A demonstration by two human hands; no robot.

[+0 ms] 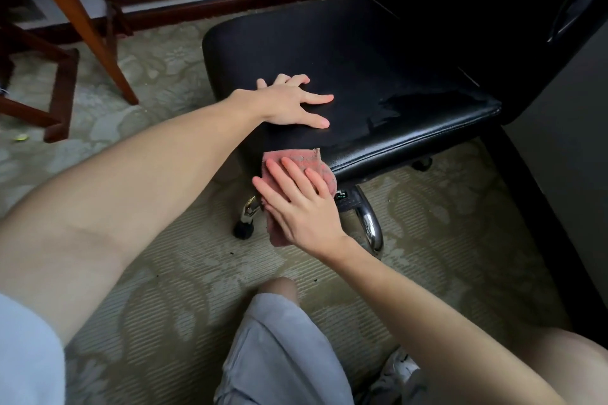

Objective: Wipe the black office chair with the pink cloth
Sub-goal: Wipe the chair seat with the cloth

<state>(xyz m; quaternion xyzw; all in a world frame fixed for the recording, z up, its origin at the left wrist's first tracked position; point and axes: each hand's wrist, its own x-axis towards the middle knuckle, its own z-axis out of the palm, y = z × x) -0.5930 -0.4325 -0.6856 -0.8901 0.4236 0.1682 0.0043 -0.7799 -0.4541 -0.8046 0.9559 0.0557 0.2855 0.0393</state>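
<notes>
Left hand, fingers spread, rests flat on the black office chair seat; right hand, fingers straight, presses the pink cloth against the seat's front edge at centre frame, the cloth's lower part apparently hidden beneath the palm.

Left hand lies flat, fingers spread; right hand presses flat, fingers straight.

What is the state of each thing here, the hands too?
black office chair: upright, a damp-looking patch on its seat.
left hand: open, flat on the seat top, fingers spread.
right hand: open, straight fingers press the pink cloth against the seat's edge.
pink cloth: bunched, pinned under the right hand.
</notes>
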